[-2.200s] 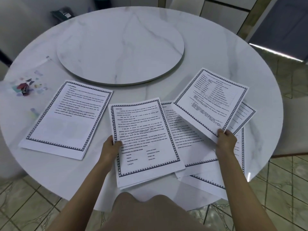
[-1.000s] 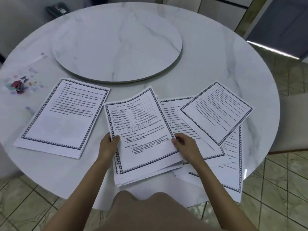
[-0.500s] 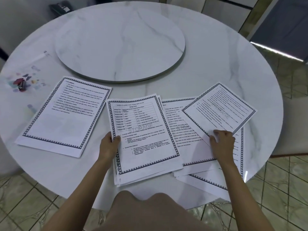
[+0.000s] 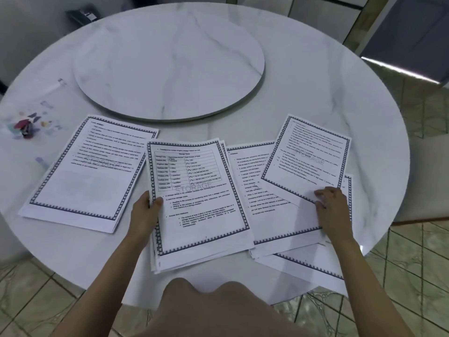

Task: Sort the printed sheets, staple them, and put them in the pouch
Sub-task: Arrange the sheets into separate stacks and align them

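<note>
In the head view, the person's left hand (image 4: 145, 211) is gripping the left edge of the middle stack (image 4: 196, 205), thumb on top and the other fingers tucked round the edge. The right hand (image 4: 332, 206) is curling its fingers (image 4: 322, 193) onto the near corner of the tilted sheet (image 4: 308, 156), apparently pinching it, though the thumb is hidden. That tilted sheet is lying askew on the loose pile (image 4: 257, 190), which is fanning out and seems to be overhanging the near rim of the desk (image 4: 328, 76). A quick pull risks dragging a lower page along, or sliding the bottom pages off onto the floor. Two sheets could also be clinging together, so a page may be landing in the wrong set unnoticed. The middle stack's edges are looking ragged, so stapling it uneven is a risk if it is not squared first. The left stack (image 4: 85, 176) is lying apart, and what looks like the clear pouch (image 4: 26, 124) is sitting at the far left beside the turntable (image 4: 170, 62). Reaching for it across the sorted stacks could be scattering them.
</note>
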Demonstrator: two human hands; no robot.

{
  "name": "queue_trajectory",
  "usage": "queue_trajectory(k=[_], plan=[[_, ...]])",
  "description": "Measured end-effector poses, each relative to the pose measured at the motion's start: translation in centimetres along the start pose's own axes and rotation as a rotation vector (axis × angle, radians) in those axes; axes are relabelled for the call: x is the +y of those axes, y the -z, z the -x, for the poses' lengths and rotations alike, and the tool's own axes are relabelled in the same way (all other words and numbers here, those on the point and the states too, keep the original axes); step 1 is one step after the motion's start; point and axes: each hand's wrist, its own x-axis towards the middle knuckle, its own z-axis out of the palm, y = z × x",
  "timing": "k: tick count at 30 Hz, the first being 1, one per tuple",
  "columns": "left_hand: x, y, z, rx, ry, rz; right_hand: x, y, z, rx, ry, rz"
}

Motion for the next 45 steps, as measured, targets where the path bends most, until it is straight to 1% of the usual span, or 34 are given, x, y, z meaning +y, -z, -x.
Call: queue_trajectory(k=[5,11,16,21,25,32,34,36,38,40,43,45], plan=[[0.3,-0.1,0.0,0.003,0.001,0.019,0.3,0.5,0.2,0.020,-0.047,-0.029],[0.3,-1.0,0.5,-0.004,0.016,0.032,-1.1,-1.3,1.8,-0.015,0.058,0.032],[0.4,-1.0,1.1,0.001,0.009,0.035,-0.2,-0.4,-0.7,-0.014,0.017,0.055],[0.4,-0.4,1.4,0.016,0.020,0.045,1.8,1.4,-3.2,-0.040,-0.003,0.147],[0.3,-0.2,1.6,0.034,0.023,0.065,2.0,1.5,-3.3,-0.010,-0.047,0.110],[0.4,-0.9,1.7,0.041,0.007,0.054,-1.0,0.5,-0.9,0.097,0.069,0.010],[0.6,-1.0,1.6,0.044,-0.003,0.047,-1.7,0.0,-0.1,0.106,0.027,-0.020],[0.8,-1.1,1.6,0.046,-0.012,0.041,-2.1,-0.4,0.6,0.109,-0.089,-0.040],[1.1,-1.1,1.6,0.048,-0.031,0.040,-2.4,-0.5,1.2,0.075,-0.191,-0.050],[1.2,-0.9,1.5,0.051,-0.042,0.037,-2.6,-0.3,1.5,0.044,-0.214,-0.032],[1.1,-0.2,1.1,0.061,-0.022,0.042,-2.9,-0.1,1.9,0.045,-0.224,0.023],[0.9,0.4,1.0,0.063,-0.015,0.053,-3.0,0.0,2.1,0.047,-0.289,0.082]])
